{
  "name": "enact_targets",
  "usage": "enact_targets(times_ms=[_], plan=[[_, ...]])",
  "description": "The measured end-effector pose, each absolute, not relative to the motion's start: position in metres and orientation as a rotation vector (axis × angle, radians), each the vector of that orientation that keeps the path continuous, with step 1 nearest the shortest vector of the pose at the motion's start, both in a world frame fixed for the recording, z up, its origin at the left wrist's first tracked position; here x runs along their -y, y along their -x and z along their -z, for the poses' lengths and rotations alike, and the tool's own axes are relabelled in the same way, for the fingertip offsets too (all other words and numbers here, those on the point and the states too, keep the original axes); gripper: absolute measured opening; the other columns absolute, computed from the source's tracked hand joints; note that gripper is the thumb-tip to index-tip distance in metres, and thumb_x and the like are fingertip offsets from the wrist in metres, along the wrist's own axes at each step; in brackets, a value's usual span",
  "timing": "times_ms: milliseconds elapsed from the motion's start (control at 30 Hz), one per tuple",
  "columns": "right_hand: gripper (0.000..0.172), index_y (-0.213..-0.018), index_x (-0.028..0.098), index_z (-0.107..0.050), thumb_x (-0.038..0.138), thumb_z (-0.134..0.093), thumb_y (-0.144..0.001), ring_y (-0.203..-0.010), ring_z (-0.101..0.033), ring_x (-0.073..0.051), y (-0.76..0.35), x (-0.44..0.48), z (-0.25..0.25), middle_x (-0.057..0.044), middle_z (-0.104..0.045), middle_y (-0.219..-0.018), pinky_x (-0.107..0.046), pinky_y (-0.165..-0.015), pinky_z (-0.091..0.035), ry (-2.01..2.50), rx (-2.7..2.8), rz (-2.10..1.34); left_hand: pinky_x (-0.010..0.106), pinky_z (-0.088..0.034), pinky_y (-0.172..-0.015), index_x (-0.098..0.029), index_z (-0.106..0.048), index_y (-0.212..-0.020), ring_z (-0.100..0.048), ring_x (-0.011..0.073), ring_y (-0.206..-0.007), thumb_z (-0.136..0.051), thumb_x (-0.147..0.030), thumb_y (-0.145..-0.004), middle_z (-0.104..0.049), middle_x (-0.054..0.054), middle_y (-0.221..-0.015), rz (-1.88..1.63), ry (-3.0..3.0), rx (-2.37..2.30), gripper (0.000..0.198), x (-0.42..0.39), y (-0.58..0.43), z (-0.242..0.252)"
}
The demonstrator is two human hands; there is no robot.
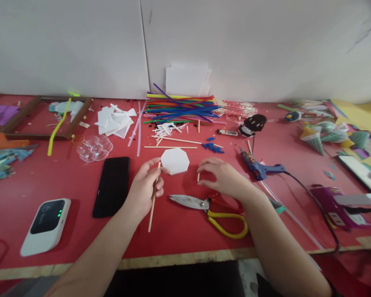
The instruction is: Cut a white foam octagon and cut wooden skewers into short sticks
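Observation:
My left hand [146, 185] is closed around a thin wooden stick [152, 208] that runs from my fingers down toward me. Its top end touches the left edge of a white octagonal foam piece [174, 161] lying on the red table [179, 231]. My right hand [222, 177] sits just right of the octagon, fingers pinched on a short wooden stick piece [198, 177] held upright against the table. Yellow-handled scissors [210, 208] lie just below my right hand, blades pointing left.
A black phone [112, 185] and a white pocket router [45, 225] lie to the left. A blue glue gun [259, 167] with its cord lies to the right. Coloured straws [181, 107], white foam scraps [114, 120], long sticks [173, 142] and a clear plastic tray [94, 147] fill the back.

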State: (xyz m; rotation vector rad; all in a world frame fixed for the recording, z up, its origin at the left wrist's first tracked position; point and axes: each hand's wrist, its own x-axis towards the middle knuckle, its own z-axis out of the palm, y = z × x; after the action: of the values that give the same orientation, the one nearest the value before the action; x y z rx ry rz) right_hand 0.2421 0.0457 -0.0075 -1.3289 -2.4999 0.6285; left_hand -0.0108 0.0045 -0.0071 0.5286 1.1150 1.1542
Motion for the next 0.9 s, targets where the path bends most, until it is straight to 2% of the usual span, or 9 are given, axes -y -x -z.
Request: enact_targets(times_ms=[100, 200, 267, 333, 433, 533, 700, 833, 900], plan=[[0.013, -0.097, 0.021, -0.071, 0.029, -0.074, -0.087, -0.101, -0.064, -0.024, -0.242, -0.04, -0.005, -0.008, -0.068, -0.106, -0.04, -0.093, -0.05, 1.34, 2.48, -0.611, 0.016, -0.028, -0.04, -0.019, -0.056, -0.108, -0.043, 0.005, -0.049, -0.067, -0.023, -0.079, -0.07, 0.005, -0.093, -1.209, -0.656, -1.176, 0.03, -0.008, 0.016, 0.009], [0.027, -0.094, 0.022, -0.069, 0.044, -0.08, -0.082, -0.098, -0.063, -0.026, -0.24, -0.023, -0.022, -0.006, -0.067, -0.1, -0.04, -0.087, -0.051, 1.385, 2.508, -0.629, 0.021, -0.04, -0.047, -0.021, -0.056, -0.122, -0.052, 0.0083, -0.056, -0.057, -0.018, -0.086, -0.072, 0.009, -0.112, -1.241, -0.953, -1.375, 0.036, -0.012, 0.025, 0.013], [0.043, -0.099, 0.021, -0.068, 0.051, -0.086, -0.074, -0.098, -0.063, -0.029, -0.239, -0.005, -0.03, -0.007, -0.068, -0.102, -0.043, -0.084, -0.051, 1.438, 2.577, -0.623, 0.028, -0.053, -0.064, -0.021, -0.054, -0.133, -0.065, 0.014, -0.074, -0.052, -0.012, -0.088, -0.07, 0.012, -0.125, -1.131, -1.258, -1.568, 0.046, -0.017, 0.031, 0.016], [0.051, -0.108, 0.02, -0.067, 0.047, -0.088, -0.071, -0.1, -0.062, -0.031, -0.238, 0.013, -0.031, -0.009, -0.067, -0.107, -0.045, -0.085, -0.052, 1.496, 2.636, -0.608, 0.038, -0.056, -0.09, -0.015, -0.052, -0.139, -0.069, 0.0236, -0.105, -0.047, -0.006, -0.088, -0.066, 0.017, -0.132, -0.971, -1.601, -1.737, 0.052, -0.025, 0.035, 0.018], [0.037, -0.112, 0.019, -0.066, 0.032, -0.08, -0.081, -0.105, -0.061, -0.03, -0.235, 0.032, -0.022, -0.01, -0.066, -0.111, -0.046, -0.091, -0.051, 1.528, 2.623, -0.626, 0.047, -0.049, -0.106, -0.006, -0.049, -0.142, -0.058, 0.0321, -0.131, -0.038, 0.005, -0.084, -0.061, 0.024, -0.137, -0.694, -2.095, -1.858, 0.06, -0.039, 0.033, 0.022], [0.018, -0.106, 0.02, -0.066, 0.02, -0.066, -0.088, -0.104, -0.059, -0.028, -0.234, 0.042, -0.009, -0.01, -0.064, -0.109, -0.046, -0.092, -0.05, 1.519, 2.553, -0.636, 0.053, -0.042, -0.111, -0.006, -0.051, -0.141, -0.058, 0.0345, -0.129, -0.038, 0.007, -0.081, -0.064, 0.023, -0.131, -0.632, -2.196, -1.859, 0.062, -0.048, 0.027, 0.025], [0.016, -0.091, 0.02, -0.064, 0.011, -0.064, -0.078, -0.097, -0.058, -0.026, -0.246, 0.05, 0.002, -0.008, -0.063, -0.102, -0.045, -0.088, -0.051, 1.564, 2.485, -0.561, 0.057, -0.033, -0.115, -0.005, -0.047, -0.144, -0.048, 0.0402, -0.134, -0.053, -0.014, -0.089, -0.058, 0.024, -0.14, -0.618, -2.278, -1.828, 0.056, -0.042, 0.02, 0.023], [0.018, -0.093, 0.019, -0.064, 0.01, -0.062, -0.078, -0.097, -0.059, -0.027, -0.264, 0.05, 0.007, -0.009, -0.064, -0.102, -0.046, -0.091, -0.051, 1.614, 2.463, -0.452, 0.063, -0.029, -0.114, -0.005, -0.038, -0.149, -0.039, 0.0482, -0.136, -0.079, -0.047, -0.077, -0.054, 0.027, -0.146, -0.528, -2.329, -1.716, 0.093, -0.039, 0.017, 0.026], [0.02, -0.097, 0.018, -0.065, 0.01, -0.06, -0.079, -0.099, -0.061, -0.027, -0.27, 0.048, 0.006, -0.01, -0.065, -0.104, -0.046, -0.093, -0.051, 1.623, 2.453, -0.414, 0.064, -0.029, -0.112, -0.008, -0.041, -0.146, -0.04, 0.0485, -0.135, -0.085, -0.05, -0.071, -0.057, 0.027, -0.143, -0.555, -2.293, -1.696, 0.096, -0.041, 0.016, 0.029]])
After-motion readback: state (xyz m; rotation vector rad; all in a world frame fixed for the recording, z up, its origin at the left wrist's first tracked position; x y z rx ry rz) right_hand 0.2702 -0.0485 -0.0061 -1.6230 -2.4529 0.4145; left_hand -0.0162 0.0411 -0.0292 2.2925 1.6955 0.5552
